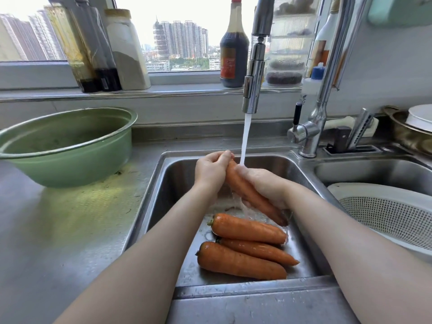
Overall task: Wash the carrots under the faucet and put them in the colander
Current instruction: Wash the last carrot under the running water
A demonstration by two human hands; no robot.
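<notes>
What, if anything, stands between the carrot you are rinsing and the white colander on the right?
Nothing visible does. The left hand and right hand hold the carrot; only the low sink divider lies before the colander.

Orange carrot [235, 181] under faucet [253, 90] stream

This is a home kitchen, high up in a block of flats. A stainless steel double sink [161, 178] is set into a steel counter [58, 230], and a tall chrome pull-down faucet [254, 73] runs water into it. Orange carrots [247, 229] lie in the left bowl, and a white plastic mesh colander [385, 213] sits in the right one. A dark sauce bottle with a red cap [233, 54] stands on the windowsill [187, 88]. A round green basin [70, 164] sits on the counter. Residential towers [182, 38] show through the window.
</notes>
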